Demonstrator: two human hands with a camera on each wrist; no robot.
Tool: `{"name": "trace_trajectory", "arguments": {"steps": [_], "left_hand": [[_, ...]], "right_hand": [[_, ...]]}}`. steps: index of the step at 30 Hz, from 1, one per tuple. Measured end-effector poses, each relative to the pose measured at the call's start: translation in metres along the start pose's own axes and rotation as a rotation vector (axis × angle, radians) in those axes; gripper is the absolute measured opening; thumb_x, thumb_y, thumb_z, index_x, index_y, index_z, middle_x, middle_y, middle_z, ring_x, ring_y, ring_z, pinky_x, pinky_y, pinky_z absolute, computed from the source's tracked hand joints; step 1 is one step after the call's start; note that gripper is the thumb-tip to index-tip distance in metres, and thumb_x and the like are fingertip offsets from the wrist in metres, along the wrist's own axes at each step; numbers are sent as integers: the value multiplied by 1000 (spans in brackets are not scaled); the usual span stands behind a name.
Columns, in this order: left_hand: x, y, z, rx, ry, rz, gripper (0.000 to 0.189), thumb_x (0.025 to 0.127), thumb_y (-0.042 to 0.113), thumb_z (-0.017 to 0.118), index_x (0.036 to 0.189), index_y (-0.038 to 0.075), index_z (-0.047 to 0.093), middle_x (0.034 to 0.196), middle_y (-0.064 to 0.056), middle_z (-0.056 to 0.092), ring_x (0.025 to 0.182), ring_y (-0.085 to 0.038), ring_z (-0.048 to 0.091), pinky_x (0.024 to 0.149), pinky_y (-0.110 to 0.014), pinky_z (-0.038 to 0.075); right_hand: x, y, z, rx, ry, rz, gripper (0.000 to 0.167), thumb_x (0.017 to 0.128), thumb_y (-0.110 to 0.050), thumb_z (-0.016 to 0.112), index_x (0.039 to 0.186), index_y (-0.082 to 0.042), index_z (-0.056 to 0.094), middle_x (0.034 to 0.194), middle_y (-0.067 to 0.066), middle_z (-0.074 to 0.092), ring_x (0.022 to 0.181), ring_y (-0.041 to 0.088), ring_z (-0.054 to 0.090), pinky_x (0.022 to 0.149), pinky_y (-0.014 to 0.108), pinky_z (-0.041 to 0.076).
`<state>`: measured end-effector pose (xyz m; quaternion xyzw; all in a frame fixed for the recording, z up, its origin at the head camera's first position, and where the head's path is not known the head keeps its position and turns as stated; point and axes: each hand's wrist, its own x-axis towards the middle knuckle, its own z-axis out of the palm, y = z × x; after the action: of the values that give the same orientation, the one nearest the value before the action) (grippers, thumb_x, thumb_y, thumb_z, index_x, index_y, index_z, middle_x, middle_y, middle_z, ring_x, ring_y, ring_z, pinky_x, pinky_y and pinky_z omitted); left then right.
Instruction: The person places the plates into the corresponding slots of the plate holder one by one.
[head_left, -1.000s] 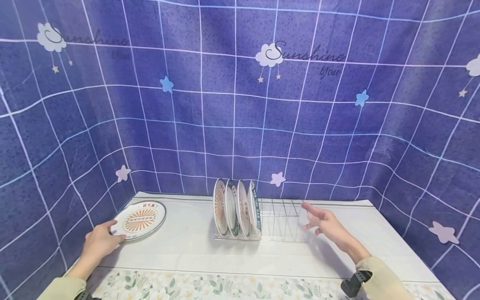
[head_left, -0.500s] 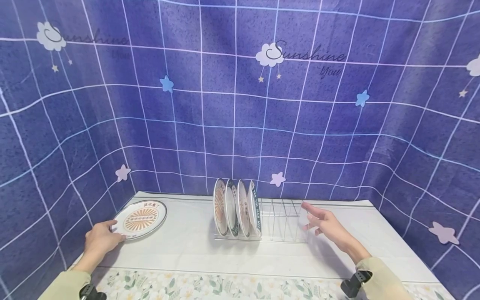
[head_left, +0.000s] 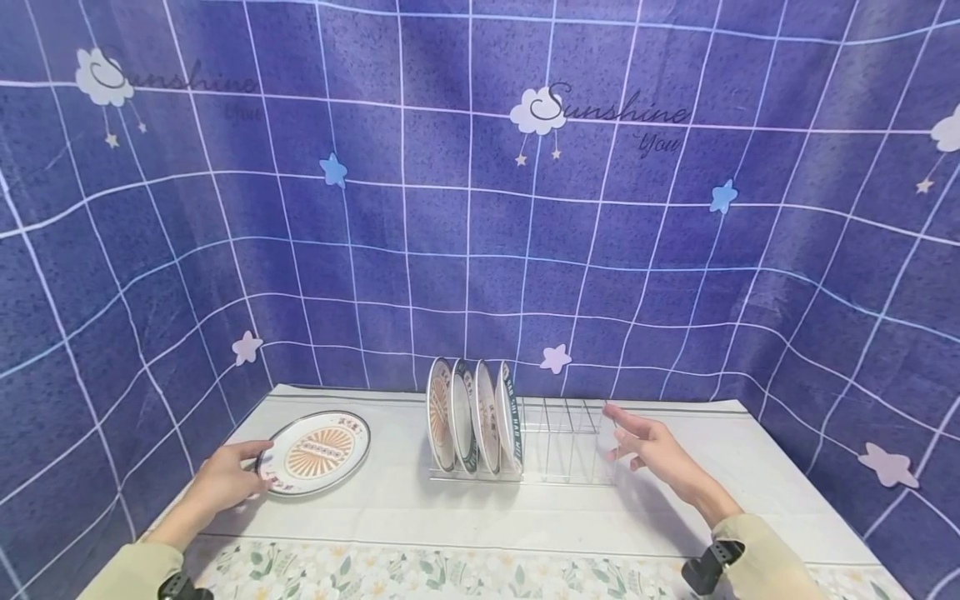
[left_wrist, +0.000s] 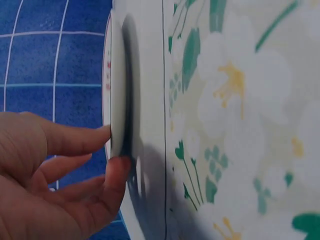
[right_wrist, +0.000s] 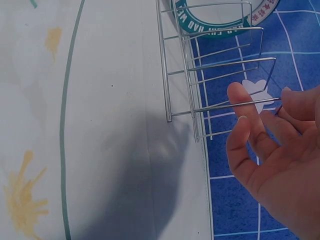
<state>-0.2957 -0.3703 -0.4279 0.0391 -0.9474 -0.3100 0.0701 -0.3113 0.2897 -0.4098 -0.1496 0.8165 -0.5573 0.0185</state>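
My left hand (head_left: 228, 479) pinches the near-left rim of a white oval plate (head_left: 315, 454) with a dark edge and an orange sunburst print. In the left wrist view the plate (left_wrist: 118, 85) appears edge-on, held between fingers and thumb, with a shadow beneath it on the table. My right hand (head_left: 656, 454) holds the right end of a wire dish rack (head_left: 570, 482). From the right wrist, the rack's end wire (right_wrist: 235, 104) passes between the fingers and thumb. Several plates (head_left: 438, 417) stand upright in the rack's left half.
A white cover (head_left: 382, 508) lies over the table, with a floral strip (head_left: 420, 571) along the front. Blue grid-patterned cloth (head_left: 420, 208) encloses the back and both sides. The rack's right slots hold no plates.
The left hand has moved right and slightly nearer, bringing the oval plate with it toward the rack. The right hand and the rack with its plates have stayed in place.
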Motion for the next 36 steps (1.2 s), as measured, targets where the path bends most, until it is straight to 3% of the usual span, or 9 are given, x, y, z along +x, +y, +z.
{"name": "trace_trajectory", "arguments": {"steps": [4,6,9,11,18,25,30,33,36], "left_hand": [[-2,9,4,-33,-73,71,80,70,0,82,144,-11,54,146,-38,49,133,-63,43,105,-76,38],[-3,13,6,-57,-110,80,82,69,-2,81,146,-9,53,147,-37,50,127,-61,50,103,-74,40],[-7,20,10,-120,-151,93,82,70,-5,80,148,-6,54,145,-35,54,95,-41,67,83,-49,57],[-9,23,12,-165,-176,121,81,71,-8,79,148,-6,54,142,-34,56,79,-25,63,65,-34,53],[-13,30,20,-288,-295,250,80,75,-9,80,149,-10,49,135,-33,60,79,-24,66,60,-30,55],[-6,36,33,-328,-286,137,80,80,-6,79,152,-9,45,142,-42,49,79,-24,68,65,-36,63],[-2,38,36,-328,-285,76,80,80,-5,80,152,-7,46,139,-40,52,86,-25,70,70,-41,64],[-1,36,33,-372,-331,90,84,80,-5,78,155,-9,40,132,-35,59,89,-26,69,69,-38,63],[0,36,28,-468,-421,109,90,81,-6,74,159,-9,29,120,-26,67,85,-23,66,66,-32,58]], "right_hand": [[0,0,0,-1,2,1,54,112,-13,49,162,-1,35,166,21,34,98,30,74,71,34,58],[0,0,0,1,2,-1,54,112,-13,49,162,-1,34,166,21,33,97,29,74,70,34,58],[0,0,0,3,3,-5,55,112,-14,50,163,-1,34,166,21,33,97,29,74,70,32,58],[0,0,0,4,4,-8,54,112,-13,49,163,-1,34,166,21,33,97,29,74,69,31,58],[0,-1,-1,1,3,-12,54,112,-13,49,162,-1,35,165,21,34,97,31,74,70,33,58],[0,1,-1,10,0,-11,56,111,-15,51,163,-1,33,166,21,33,97,31,74,69,33,58],[0,2,0,11,-3,-5,57,111,-17,52,163,-2,34,166,20,33,98,32,74,70,33,58],[0,2,0,6,-2,-5,56,112,-17,51,163,-2,34,166,20,33,98,32,74,71,35,59],[0,1,-1,7,0,-5,55,112,-15,51,163,-2,34,166,20,33,98,31,74,70,35,59]]}}
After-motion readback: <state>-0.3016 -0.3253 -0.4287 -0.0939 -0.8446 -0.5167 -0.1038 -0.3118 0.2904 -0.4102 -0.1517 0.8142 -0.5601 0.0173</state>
